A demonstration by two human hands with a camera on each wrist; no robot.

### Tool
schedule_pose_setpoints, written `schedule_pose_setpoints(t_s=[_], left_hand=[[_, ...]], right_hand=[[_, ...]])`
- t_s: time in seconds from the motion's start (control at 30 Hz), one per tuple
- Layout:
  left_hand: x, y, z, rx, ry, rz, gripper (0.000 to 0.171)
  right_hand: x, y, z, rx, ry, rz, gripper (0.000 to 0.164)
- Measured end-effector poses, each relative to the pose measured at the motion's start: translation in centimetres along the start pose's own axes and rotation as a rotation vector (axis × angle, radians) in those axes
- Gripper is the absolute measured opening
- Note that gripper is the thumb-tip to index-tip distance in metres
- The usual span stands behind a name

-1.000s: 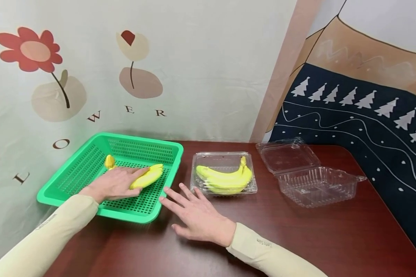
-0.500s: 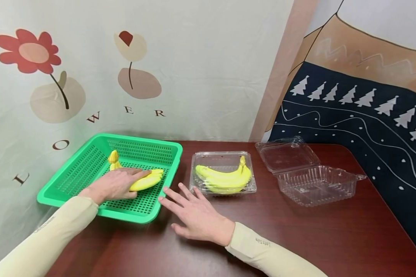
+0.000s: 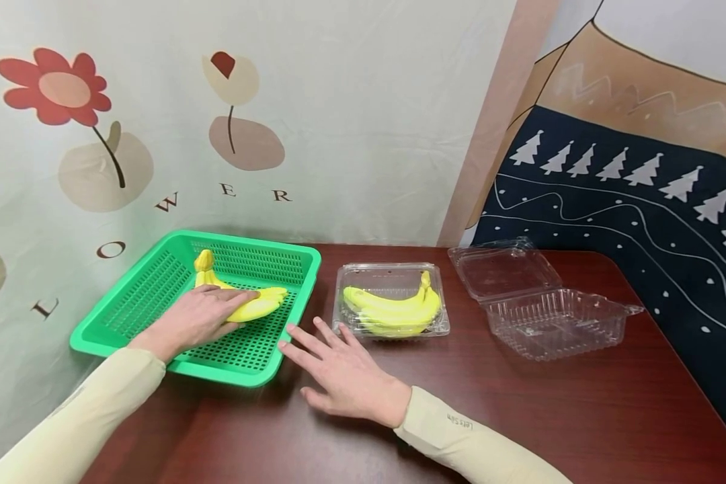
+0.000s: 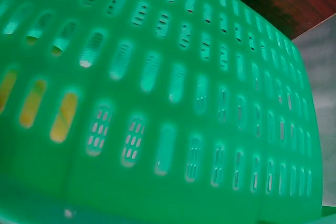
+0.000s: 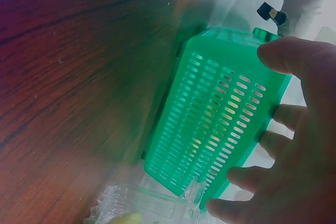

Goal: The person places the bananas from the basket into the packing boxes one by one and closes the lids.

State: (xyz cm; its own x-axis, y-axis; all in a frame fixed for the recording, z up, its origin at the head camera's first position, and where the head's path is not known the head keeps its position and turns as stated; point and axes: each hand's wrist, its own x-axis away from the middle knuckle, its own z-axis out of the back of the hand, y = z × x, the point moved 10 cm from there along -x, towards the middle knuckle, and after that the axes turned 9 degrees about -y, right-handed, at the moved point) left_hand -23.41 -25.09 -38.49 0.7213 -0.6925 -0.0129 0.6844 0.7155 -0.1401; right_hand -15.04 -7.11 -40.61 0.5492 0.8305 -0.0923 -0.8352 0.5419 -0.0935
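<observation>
My left hand (image 3: pixel 202 312) reaches into the green plastic basket (image 3: pixel 305 296) and grips a bunch of yellow bananas (image 3: pixel 261 304) from above. The bunch's stem (image 3: pixel 204 261) points up toward the back wall, and part of the fruit is hidden under the hand. Yellow shows through slots of the basket wall (image 4: pixel 173 124) in the left wrist view, where the hand is out of sight. Fingers spread, my right hand (image 3: pixel 347 376) has its fingertips right at the basket's right rim and holds nothing. The right wrist view shows its fingertips (image 5: pixel 281 56) along the rim.
Just right of the basket, a closed clear clamshell box (image 3: pixel 393 270) holds bananas (image 3: pixel 393 312). Farther right stands another clear clamshell (image 3: pixel 556 326), its lid (image 3: pixel 505 272) folded back. A printed curtain (image 3: pixel 363 134) hangs behind the dark red table (image 3: pixel 490 410).
My left hand has shifted slightly, and the bunch has turned and risen with it, bringing its stem up and further into view. My right hand has stayed at the basket's rim.
</observation>
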Motion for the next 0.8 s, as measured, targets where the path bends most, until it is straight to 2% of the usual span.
schedule_pose_setpoints(t_s=[0.13, 0.3, 0.6, 0.8], left_hand=[[0.0, 0.6, 1.4, 0.011, 0.093, -0.034, 0.064], [0.0, 1.5, 3.3, 0.005, 0.198, -0.05, 0.077], [-0.4, 3.0, 5.1, -0.026, 0.26, -0.001, 0.079], [-0.6, 4.1, 6.6, -0.02, 0.34, 0.008, 0.079]], right_hand=[[0.0, 0.1, 0.1, 0.005, -0.012, -0.003, 0.078], [0.3, 0.4, 0.3, -0.005, -0.027, -0.014, 0.076], [2.2, 1.5, 1.9, -0.026, -0.017, -0.051, 0.072], [4.0, 2.6, 3.4, -0.048, -0.004, -0.075, 0.069]])
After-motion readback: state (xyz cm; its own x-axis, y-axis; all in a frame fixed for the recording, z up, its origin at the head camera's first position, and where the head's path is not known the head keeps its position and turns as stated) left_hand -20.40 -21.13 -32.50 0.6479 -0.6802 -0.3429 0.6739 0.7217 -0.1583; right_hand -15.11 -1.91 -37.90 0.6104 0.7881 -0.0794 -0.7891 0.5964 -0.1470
